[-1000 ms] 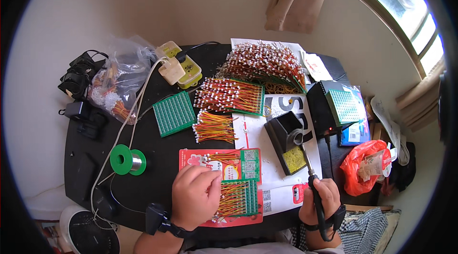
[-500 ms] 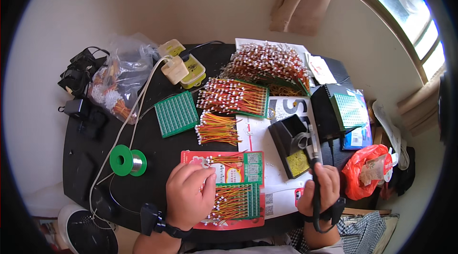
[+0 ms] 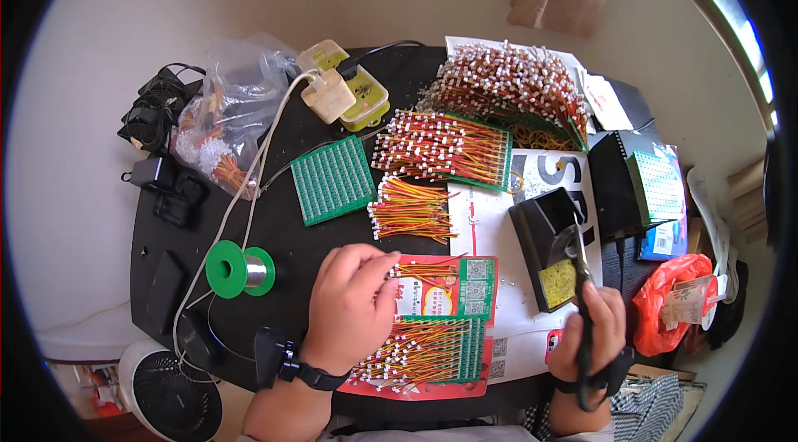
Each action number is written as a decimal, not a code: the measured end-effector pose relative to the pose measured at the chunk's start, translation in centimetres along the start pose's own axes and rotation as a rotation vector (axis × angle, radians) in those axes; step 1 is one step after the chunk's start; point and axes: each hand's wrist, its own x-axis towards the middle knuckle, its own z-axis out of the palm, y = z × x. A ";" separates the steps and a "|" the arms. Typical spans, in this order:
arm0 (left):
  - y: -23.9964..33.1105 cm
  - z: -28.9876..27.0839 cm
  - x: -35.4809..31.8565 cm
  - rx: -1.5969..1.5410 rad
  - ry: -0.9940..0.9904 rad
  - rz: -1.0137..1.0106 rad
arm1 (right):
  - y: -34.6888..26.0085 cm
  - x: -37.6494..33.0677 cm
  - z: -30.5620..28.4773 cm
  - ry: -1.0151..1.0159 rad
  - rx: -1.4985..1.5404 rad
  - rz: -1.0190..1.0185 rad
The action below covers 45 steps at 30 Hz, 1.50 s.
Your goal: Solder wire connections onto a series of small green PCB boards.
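Observation:
My right hand (image 3: pixel 592 332) is wrapped round the dark handle of a soldering iron (image 3: pixel 583 276), whose front end points up at the right side of a black soldering-iron stand (image 3: pixel 536 230). Whether its tip touches the stand I cannot tell. The stand holds a yellow sponge (image 3: pixel 558 286). Over the left edge of a red card (image 3: pixel 416 390), my left hand (image 3: pixel 353 305) is closed in a pinch, and anything in its fingertips is hidden. Beside it on the card lies a green circuit board (image 3: pixel 470 351) with rows of red and yellow wires (image 3: pixel 407 351) with white connectors; a few more wires (image 3: pixel 428 269) lie above.
A green solder spool (image 3: pixel 241 270) stands left of my left hand. Farther back are a bare green board panel (image 3: pixel 333 180), wire bundles (image 3: pixel 409 209), a wired board (image 3: pixel 445 149) and a large wire heap (image 3: pixel 515 85). A white cable (image 3: pixel 270 135) crosses the left side; a red bag (image 3: pixel 669 305) sits right.
The whole view has shifted, so the table's things appear farther right and higher. My right hand keeps the soldering iron beside the stand; my left hand stays pinched over the card.

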 end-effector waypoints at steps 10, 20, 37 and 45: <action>0.4 1.6 1.3 0.164 -0.115 0.272 | 0.6 -1.6 -1.1 0.054 -0.047 -0.120; 0.9 1.0 0.3 0.007 -0.097 0.181 | 0.3 -1.5 -1.3 0.019 -0.032 -0.137; 0.7 0.5 0.2 0.056 -0.002 0.130 | -0.4 -1.2 -0.9 -0.010 -0.027 -0.134; 3.2 0.1 -1.9 -0.439 -0.014 -0.149 | 0.0 -2.3 -0.5 0.109 0.012 -0.053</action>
